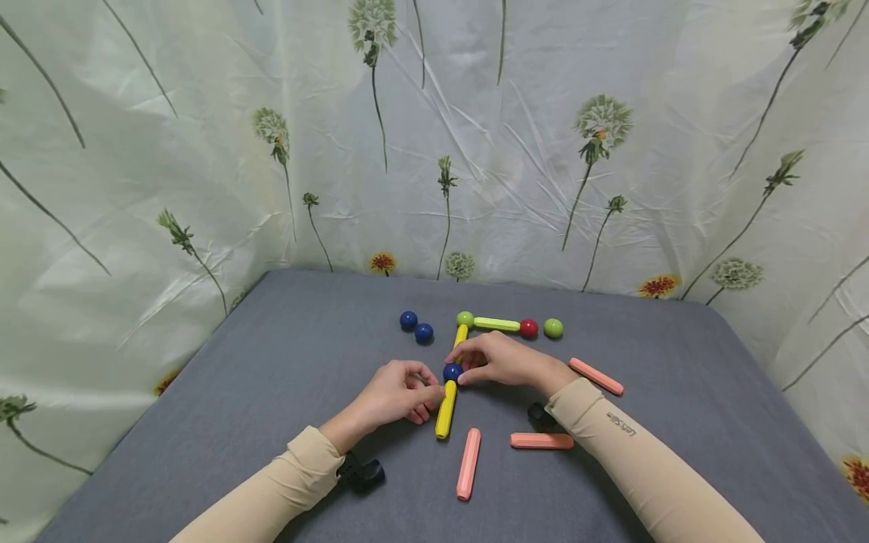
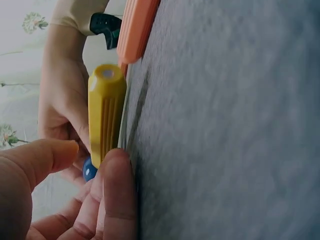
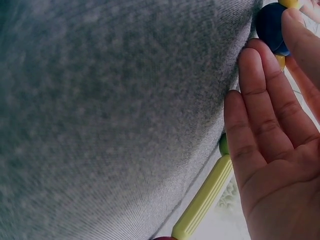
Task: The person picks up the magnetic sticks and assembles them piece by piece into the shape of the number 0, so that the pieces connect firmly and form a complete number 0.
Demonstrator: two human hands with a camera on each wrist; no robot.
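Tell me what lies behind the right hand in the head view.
Beyond the right hand, the far end of a yellow rod shows, meeting a green ball, then a lime rod and a red ball. The hand covers the yellow rod's nearer part.

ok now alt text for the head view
Right hand pinches a blue ball between two yellow rods on gray cloth, left hand at the nearer rod. Beyond, a green ball, lime rod and red ball lead right; three pink rods and three balls lie loose nearby.
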